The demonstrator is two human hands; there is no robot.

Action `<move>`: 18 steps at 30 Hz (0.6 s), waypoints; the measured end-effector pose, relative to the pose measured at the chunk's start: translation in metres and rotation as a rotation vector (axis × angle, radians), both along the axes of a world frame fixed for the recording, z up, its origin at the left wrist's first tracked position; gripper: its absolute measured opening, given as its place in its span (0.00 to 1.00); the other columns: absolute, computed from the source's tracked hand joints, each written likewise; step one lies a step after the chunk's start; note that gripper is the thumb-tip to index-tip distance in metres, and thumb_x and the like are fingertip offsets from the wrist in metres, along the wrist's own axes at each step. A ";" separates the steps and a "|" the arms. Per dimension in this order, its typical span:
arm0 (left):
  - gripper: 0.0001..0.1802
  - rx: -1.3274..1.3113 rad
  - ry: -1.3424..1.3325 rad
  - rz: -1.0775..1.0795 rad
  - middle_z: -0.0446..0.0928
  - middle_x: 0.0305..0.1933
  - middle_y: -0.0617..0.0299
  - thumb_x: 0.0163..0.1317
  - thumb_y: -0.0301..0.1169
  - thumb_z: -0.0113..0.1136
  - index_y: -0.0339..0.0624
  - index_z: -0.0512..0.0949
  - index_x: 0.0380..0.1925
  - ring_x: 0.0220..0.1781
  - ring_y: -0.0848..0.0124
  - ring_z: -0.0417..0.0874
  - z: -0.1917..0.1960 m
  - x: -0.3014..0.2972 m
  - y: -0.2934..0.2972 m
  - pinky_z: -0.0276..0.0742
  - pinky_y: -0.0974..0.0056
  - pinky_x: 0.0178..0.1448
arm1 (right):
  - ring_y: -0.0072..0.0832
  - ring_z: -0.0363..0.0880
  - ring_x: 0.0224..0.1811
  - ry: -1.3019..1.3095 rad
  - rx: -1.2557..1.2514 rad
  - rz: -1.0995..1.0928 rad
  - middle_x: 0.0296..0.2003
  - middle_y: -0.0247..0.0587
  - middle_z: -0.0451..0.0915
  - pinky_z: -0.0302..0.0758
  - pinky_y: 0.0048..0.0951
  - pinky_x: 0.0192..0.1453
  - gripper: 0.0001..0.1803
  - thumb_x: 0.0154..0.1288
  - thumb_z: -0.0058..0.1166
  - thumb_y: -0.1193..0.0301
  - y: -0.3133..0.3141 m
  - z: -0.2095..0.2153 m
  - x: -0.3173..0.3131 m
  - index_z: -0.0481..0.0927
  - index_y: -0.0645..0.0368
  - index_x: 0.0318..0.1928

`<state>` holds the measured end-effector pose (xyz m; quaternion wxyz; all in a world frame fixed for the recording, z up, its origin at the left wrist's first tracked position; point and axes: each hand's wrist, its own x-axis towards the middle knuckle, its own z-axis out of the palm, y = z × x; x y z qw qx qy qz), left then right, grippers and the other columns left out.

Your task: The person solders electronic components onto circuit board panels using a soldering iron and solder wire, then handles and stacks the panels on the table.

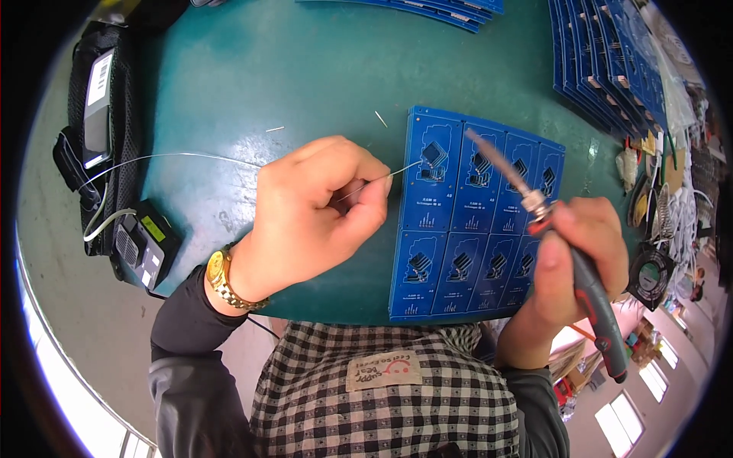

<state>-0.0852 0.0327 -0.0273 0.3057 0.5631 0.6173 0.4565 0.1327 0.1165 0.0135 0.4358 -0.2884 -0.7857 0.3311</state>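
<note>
My left hand pinches a thin solder wire between thumb and fingers. The wire's free end reaches the black chip area at the top left of a blue circuit board panel; I cannot tell whether it touches. The rest of the wire trails off to the left. In my right hand is a soldering iron with a grey and red handle. Its tip points up and left over the panel's upper part, seemingly raised above the boards. The panel carries several board sections in two rows.
Stacks of blue boards stand at the far right and at the back. Two short metal pins lie on the green table. A black device with a small green display sits at the left edge. Cables and a fan are at right.
</note>
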 end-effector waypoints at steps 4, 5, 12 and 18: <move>0.07 0.078 0.051 -0.054 0.72 0.20 0.65 0.47 0.17 0.62 0.40 0.77 0.24 0.17 0.76 0.71 0.006 -0.007 0.001 0.66 0.72 0.20 | 0.29 0.75 0.25 -0.002 0.068 -0.126 0.25 0.43 0.78 0.72 0.25 0.32 0.15 0.49 0.62 0.77 -0.001 0.000 0.021 0.78 0.68 0.40; 0.07 0.104 0.122 -0.077 0.73 0.23 0.64 0.48 0.16 0.62 0.39 0.77 0.25 0.20 0.76 0.72 0.009 -0.006 -0.001 0.65 0.73 0.22 | 0.29 0.76 0.25 -0.033 0.081 -0.147 0.26 0.44 0.79 0.72 0.26 0.32 0.14 0.49 0.62 0.77 -0.003 0.000 0.025 0.78 0.68 0.39; 0.10 0.269 0.370 -0.152 0.73 0.45 0.52 0.40 0.19 0.64 0.40 0.74 0.24 0.45 0.57 0.75 0.022 0.019 0.022 0.72 0.60 0.45 | 0.27 0.76 0.19 -0.029 0.087 -0.066 0.20 0.43 0.78 0.70 0.23 0.23 0.09 0.49 0.61 0.78 -0.006 -0.002 0.027 0.80 0.66 0.34; 0.11 0.225 0.398 -0.170 0.75 0.46 0.53 0.38 0.18 0.63 0.40 0.71 0.22 0.50 0.52 0.74 0.008 0.030 0.034 0.72 0.54 0.52 | 0.27 0.76 0.19 0.000 0.027 -0.043 0.20 0.43 0.80 0.71 0.23 0.23 0.09 0.46 0.62 0.82 -0.008 -0.008 0.022 0.80 0.66 0.32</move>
